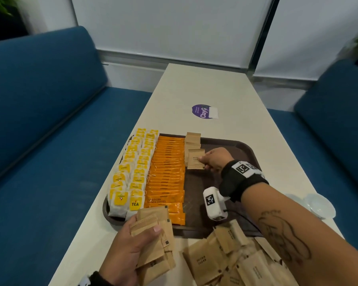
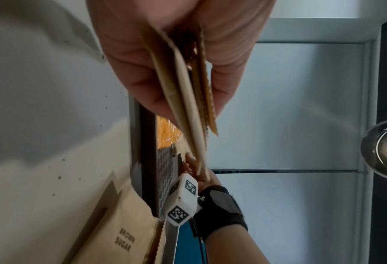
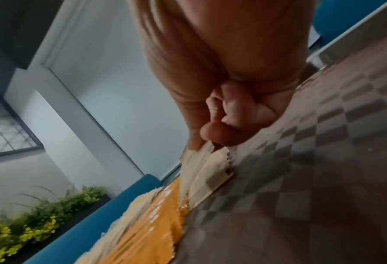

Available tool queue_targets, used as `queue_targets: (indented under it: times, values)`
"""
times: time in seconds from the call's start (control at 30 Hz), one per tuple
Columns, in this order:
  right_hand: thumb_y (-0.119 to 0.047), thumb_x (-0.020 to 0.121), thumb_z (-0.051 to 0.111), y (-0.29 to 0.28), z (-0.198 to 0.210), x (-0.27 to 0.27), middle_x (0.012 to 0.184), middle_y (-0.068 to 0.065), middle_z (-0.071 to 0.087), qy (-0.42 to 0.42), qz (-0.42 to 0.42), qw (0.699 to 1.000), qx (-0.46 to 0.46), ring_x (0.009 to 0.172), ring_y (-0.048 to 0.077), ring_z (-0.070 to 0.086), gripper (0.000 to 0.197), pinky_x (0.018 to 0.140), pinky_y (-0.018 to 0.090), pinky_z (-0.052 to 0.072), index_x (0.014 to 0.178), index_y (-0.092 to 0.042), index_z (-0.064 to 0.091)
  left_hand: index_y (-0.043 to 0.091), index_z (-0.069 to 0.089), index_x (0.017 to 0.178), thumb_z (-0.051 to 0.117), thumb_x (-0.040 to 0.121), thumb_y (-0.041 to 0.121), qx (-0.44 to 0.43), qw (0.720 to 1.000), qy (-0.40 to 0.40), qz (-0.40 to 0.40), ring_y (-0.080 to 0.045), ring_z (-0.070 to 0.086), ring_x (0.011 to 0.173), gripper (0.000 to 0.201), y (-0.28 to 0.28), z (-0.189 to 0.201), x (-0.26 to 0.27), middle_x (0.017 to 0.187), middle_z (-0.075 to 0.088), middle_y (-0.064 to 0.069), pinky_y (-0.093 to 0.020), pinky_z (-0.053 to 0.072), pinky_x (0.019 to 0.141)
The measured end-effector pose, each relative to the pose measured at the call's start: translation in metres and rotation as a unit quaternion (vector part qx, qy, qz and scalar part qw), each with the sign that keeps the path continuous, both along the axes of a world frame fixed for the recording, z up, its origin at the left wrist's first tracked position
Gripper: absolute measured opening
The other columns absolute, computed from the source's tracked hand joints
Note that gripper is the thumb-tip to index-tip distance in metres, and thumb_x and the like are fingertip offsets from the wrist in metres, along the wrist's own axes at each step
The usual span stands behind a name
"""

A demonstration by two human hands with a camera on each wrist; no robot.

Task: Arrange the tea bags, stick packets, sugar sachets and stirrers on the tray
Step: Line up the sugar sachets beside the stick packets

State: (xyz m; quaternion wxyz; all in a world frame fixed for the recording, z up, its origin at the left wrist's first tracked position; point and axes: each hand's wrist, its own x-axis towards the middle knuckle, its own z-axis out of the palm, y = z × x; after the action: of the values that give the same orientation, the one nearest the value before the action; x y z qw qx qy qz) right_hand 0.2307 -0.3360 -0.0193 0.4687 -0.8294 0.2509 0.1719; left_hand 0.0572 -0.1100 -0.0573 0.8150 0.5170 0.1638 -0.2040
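1. A brown sugar sachet was pinched at its near edge between thumb and fingers of the right hand, and was being laid on the brown tray as the nearest piece of a short sachet column just beside the orange stick packets.
2. A fanned stack of sachets was gripped by the left hand, thumb curled over the top, above the tray's near left corner.
3. The tea bags were judged finished: two overlapping rows were set along the tray's left side.
4. The stick packets were also judged finished, laid in one overlapping column touching the tea bags.
5. The sugar column was judged barely begun; only a few sachets were placed at the far end.
6. A loose heap of sachets was left on the table near the tray's front edge.
7. No stirrers could be made out in any view, so that step was judged untouched; the right half of the tray was left bare.
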Motion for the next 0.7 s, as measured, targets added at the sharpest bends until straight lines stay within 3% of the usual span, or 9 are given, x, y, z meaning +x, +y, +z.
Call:
queue_targets:
  times: [0.1, 0.17, 0.3, 0.37, 0.47, 0.6, 0.7]
  values:
    - [-0.025, 0.092, 0.059, 0.001, -0.008, 0.016, 0.074, 0.003, 0.056, 0.054, 0.005, 0.998, -0.022, 0.056, 0.010, 0.044, 0.015, 0.056, 0.020, 0.038, 0.092, -0.010, 0.057, 0.013, 0.062, 0.109, 0.071, 0.056, 0.007, -0.001, 1.000, 0.003, -0.002, -0.034, 0.065, 0.074, 0.054, 0.000, -0.003, 0.002, 0.085, 0.072, -0.018, -0.040, 0.053, 0.065]
    - [-0.030, 0.092, 0.060, 0.002, -0.014, 0.024, 0.070, 0.002, 0.056, 0.075, 0.025, 0.995, -0.058, 0.061, 0.011, 0.046, 0.020, 0.066, 0.023, 0.040, 0.097, -0.010, 0.059, 0.013, 0.061, 0.109, 0.071, 0.055, 0.006, -0.003, 1.000, 0.007, -0.003, -0.033, 0.066, 0.072, 0.055, 0.000, -0.003, 0.003, 0.084, 0.072, -0.018, -0.039, 0.053, 0.061]
    - [-0.040, 0.094, 0.054, 0.008, -0.015, 0.030, 0.059, -0.003, 0.053, 0.119, 0.055, 0.985, -0.113, 0.052, 0.010, 0.042, 0.029, 0.060, 0.023, 0.034, 0.084, -0.012, 0.052, 0.012, 0.060, 0.113, 0.072, 0.054, 0.006, -0.004, 1.000, 0.012, -0.007, -0.034, 0.066, 0.076, 0.061, 0.000, -0.008, 0.004, 0.089, 0.071, -0.019, -0.040, 0.052, 0.063]
    - [-0.043, 0.095, 0.051, 0.009, -0.016, 0.033, 0.059, -0.004, 0.054, 0.127, 0.065, 0.981, -0.132, 0.052, 0.010, 0.043, 0.031, 0.063, 0.024, 0.034, 0.085, -0.013, 0.052, 0.013, 0.059, 0.115, 0.073, 0.054, 0.007, -0.003, 1.000, 0.014, -0.012, -0.035, 0.065, 0.080, 0.062, 0.000, -0.009, 0.005, 0.093, 0.070, -0.020, -0.041, 0.052, 0.065]
    - [-0.045, 0.093, 0.052, 0.009, -0.020, 0.032, 0.060, -0.004, 0.056, 0.117, 0.064, 0.980, -0.147, 0.052, 0.010, 0.045, 0.032, 0.067, 0.024, 0.038, 0.098, -0.013, 0.055, 0.014, 0.059, 0.114, 0.073, 0.055, 0.007, -0.008, 1.000, 0.015, -0.019, -0.036, 0.065, 0.083, 0.061, 0.000, -0.007, 0.005, 0.096, 0.070, -0.020, -0.042, 0.052, 0.065]
    - [-0.036, 0.089, 0.062, 0.003, -0.011, 0.022, 0.071, 0.002, 0.058, 0.040, -0.001, 0.998, -0.053, 0.055, 0.008, 0.050, 0.030, 0.058, 0.021, 0.040, 0.092, -0.007, 0.057, 0.015, 0.060, 0.112, 0.072, 0.055, 0.008, -0.005, 1.000, 0.002, -0.028, -0.035, 0.065, 0.082, 0.058, 0.002, -0.002, 0.004, 0.095, 0.070, -0.020, -0.042, 0.053, 0.063]
    - [-0.033, 0.089, 0.064, -0.001, 0.016, 0.003, 0.068, 0.003, 0.055, -0.031, -0.027, 0.999, 0.005, 0.055, 0.011, 0.046, 0.027, 0.052, 0.020, 0.038, 0.095, -0.007, 0.059, 0.014, 0.061, 0.109, 0.071, 0.056, 0.007, -0.008, 0.999, -0.018, -0.041, -0.032, 0.067, 0.075, 0.055, 0.001, 0.005, 0.003, 0.088, 0.072, -0.017, -0.039, 0.054, 0.058]
